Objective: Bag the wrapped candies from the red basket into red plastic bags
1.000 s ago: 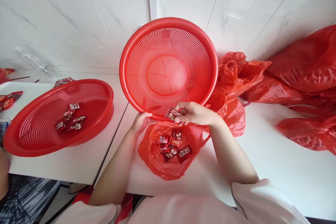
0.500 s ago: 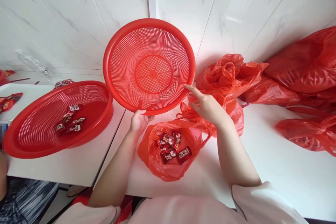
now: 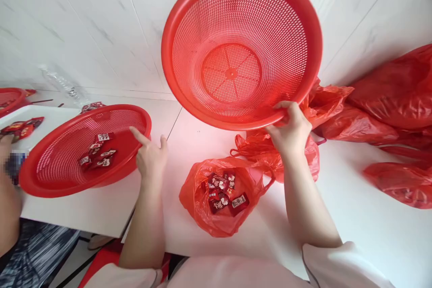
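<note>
My right hand (image 3: 290,131) grips the lower rim of a round red perforated basket (image 3: 241,47), held up and tilted with its hollow facing me. My left hand (image 3: 149,155) is free, fingers spread, at the right edge of a second red basket (image 3: 43,166) that rests on the left table and holds several small red candy packets (image 3: 97,153). Between my arms an open red plastic bag (image 3: 195,198) lies on the white table with several red candy packets (image 3: 224,191) inside.
Crumpled red plastic bags (image 3: 388,99) are piled along the right and back of the white table (image 3: 371,229). A gap separates the two tables. Another person's arm (image 3: 8,198) shows at the far left. A white tiled wall stands behind.
The lifted basket passed from my left hand to my right and rose up and to the right. My left hand let go and moved left to the other basket's rim.
</note>
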`<act>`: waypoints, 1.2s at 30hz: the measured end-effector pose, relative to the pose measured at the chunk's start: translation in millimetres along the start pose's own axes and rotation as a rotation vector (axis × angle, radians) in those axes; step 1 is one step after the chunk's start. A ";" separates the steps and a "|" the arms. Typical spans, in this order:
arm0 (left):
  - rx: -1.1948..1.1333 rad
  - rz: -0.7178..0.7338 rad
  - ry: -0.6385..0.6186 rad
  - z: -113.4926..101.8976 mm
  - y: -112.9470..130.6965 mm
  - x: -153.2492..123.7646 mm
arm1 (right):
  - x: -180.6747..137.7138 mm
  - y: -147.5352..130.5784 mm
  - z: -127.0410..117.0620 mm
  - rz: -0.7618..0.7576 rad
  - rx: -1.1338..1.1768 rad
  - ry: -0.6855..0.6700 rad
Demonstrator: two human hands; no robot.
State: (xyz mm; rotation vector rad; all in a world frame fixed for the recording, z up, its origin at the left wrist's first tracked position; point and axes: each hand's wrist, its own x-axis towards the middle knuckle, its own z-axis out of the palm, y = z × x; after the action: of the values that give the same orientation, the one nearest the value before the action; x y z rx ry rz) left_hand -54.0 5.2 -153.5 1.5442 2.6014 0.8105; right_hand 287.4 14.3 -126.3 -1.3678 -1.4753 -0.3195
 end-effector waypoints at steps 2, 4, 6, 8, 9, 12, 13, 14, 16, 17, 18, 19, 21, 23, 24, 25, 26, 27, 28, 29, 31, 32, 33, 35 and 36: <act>0.145 -0.101 -0.054 -4.0 -7.2 7.4 | 3.5 4.0 -7.7 0.036 -0.003 0.051; 0.202 -0.129 -0.086 -2.6 -11.2 12.2 | 6.1 5.3 -14.9 0.067 0.009 0.087; 0.198 -0.136 -0.075 2.2 -12.6 14.6 | 7.9 4.2 -20.5 0.090 0.032 0.100; 0.177 -0.142 -0.056 8.7 -12.7 15.5 | 9.0 2.3 -24.1 0.111 0.039 0.092; 0.171 -0.144 -0.039 12.3 -12.8 15.9 | 9.5 1.6 -25.1 0.123 0.031 0.085; 0.160 -0.136 0.053 22.6 -15.1 17.4 | 10.9 1.3 -26.3 0.148 -0.004 0.054; 0.153 -0.128 0.087 25.7 -16.5 18.1 | 11.3 1.7 -26.4 0.151 -0.005 0.046; 0.146 -0.116 0.114 28.5 -18.3 18.8 | 11.6 2.1 -26.5 0.152 -0.002 0.039; 0.110 -0.075 0.149 33.7 -22.1 20.1 | 12.1 2.8 -27.0 0.162 0.010 0.033; 0.081 -0.042 0.161 36.3 -24.1 20.6 | 12.3 2.9 -27.3 0.168 0.011 0.030; 0.048 0.001 0.170 39.0 -25.8 20.8 | 12.3 2.9 -27.7 0.174 0.007 0.026; 0.011 0.052 0.181 42.0 -27.3 20.9 | 12.3 2.9 -28.2 0.179 0.002 0.019; -0.050 0.174 0.200 48.8 -28.5 20.1 | 11.9 3.0 -28.7 0.182 -0.007 0.002; -0.082 0.305 0.185 56.5 -26.9 17.9 | 11.1 4.0 -28.4 0.169 -0.011 -0.009; -0.098 0.377 0.164 60.4 -25.1 16.2 | 10.6 4.7 -28.0 0.158 -0.013 -0.007; -0.117 0.451 0.140 64.2 -22.7 14.2 | 9.9 5.4 -27.3 0.145 -0.015 -0.002; -0.140 0.522 0.114 67.7 -19.9 11.9 | 9.3 6.1 -26.6 0.133 -0.016 0.003; -0.166 0.583 0.091 70.7 -16.7 9.4 | 8.6 6.5 -25.8 0.122 -0.012 0.004; -0.196 0.629 0.066 73.2 -13.3 6.6 | 7.9 6.4 -25.1 0.114 -0.002 0.000; -0.230 0.659 0.039 75.0 -9.7 3.7 | 7.3 5.6 -24.5 0.110 0.011 -0.009; -0.316 0.661 -0.041 76.2 -2.2 -2.2 | 6.2 1.4 -23.9 0.106 0.049 -0.035; -0.382 0.628 -0.110 75.3 1.7 -5.1 | 5.7 -2.4 -23.9 0.102 0.074 -0.054; -0.459 0.579 -0.194 73.3 5.5 -7.6 | 5.1 -7.3 -24.0 0.093 0.106 -0.078; -0.608 0.476 -0.367 65.5 12.3 -11.0 | 3.0 -20.9 -23.9 0.061 0.185 -0.156; -0.664 0.438 -0.441 59.7 14.8 -11.5 | 1.2 -29.4 -23.4 0.041 0.231 -0.207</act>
State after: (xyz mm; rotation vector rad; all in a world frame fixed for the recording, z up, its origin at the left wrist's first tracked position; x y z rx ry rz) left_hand -20.3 26.8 -201.7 1.7988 1.4925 1.0559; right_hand 274.4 -12.1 -102.9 -1.2707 -1.5962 0.0212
